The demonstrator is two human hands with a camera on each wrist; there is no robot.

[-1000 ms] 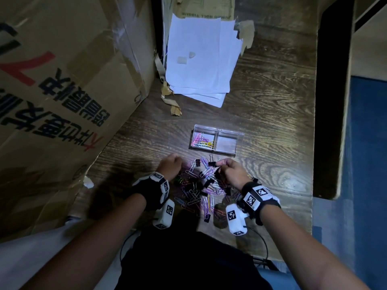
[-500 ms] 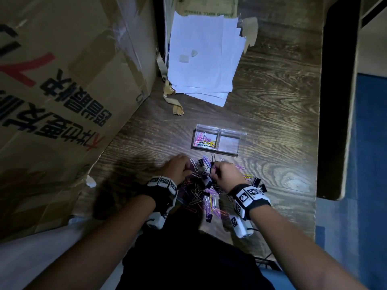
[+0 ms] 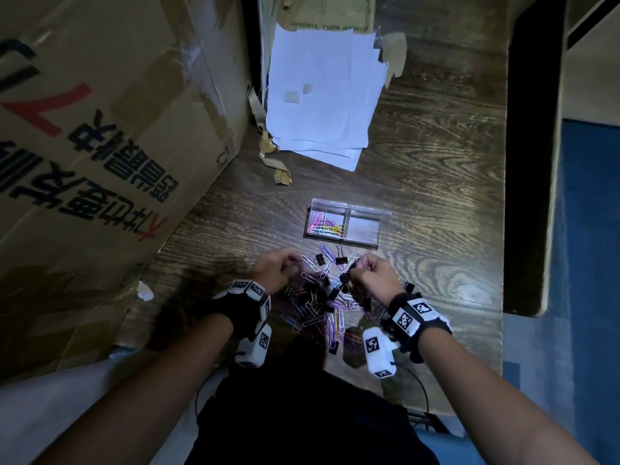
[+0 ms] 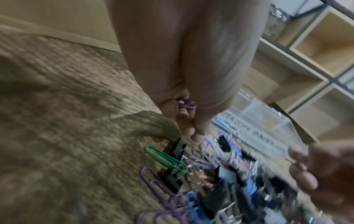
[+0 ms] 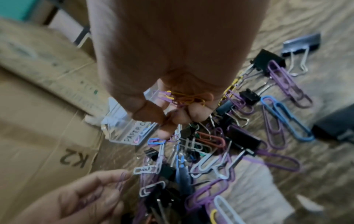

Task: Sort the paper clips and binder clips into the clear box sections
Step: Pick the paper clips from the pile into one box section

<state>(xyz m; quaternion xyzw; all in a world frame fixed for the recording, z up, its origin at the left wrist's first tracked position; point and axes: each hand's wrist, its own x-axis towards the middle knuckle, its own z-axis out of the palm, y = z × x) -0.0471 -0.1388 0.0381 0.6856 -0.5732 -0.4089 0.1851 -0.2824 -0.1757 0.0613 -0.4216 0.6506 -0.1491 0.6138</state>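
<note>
A clear two-section box [image 3: 345,227] lies on the wooden table; its left section holds coloured paper clips [image 3: 324,226], its right section looks bare. Just in front of it a pile of coloured paper clips and black binder clips [image 3: 327,303] is spread out. My left hand [image 3: 280,268] is at the pile's left edge, fingers curled, with purple paper clips [image 4: 186,104] in its palm. My right hand [image 3: 372,275] is at the pile's right edge, curled round a bunch of purple and yellow paper clips [image 5: 188,98]. A green paper clip [image 4: 165,158] lies at the pile's near edge.
A big cardboard box [image 3: 84,146] leans along the left side. A stack of white paper [image 3: 322,95] lies beyond the clear box. The table's right edge [image 3: 505,229] drops to a blue floor. Bare wood [image 3: 436,196] lies right of the box.
Both hands stay at the pile. The right hand has shifted slightly right and back from the pile's centre; the left hand has moved a little toward the pile's top edge.
</note>
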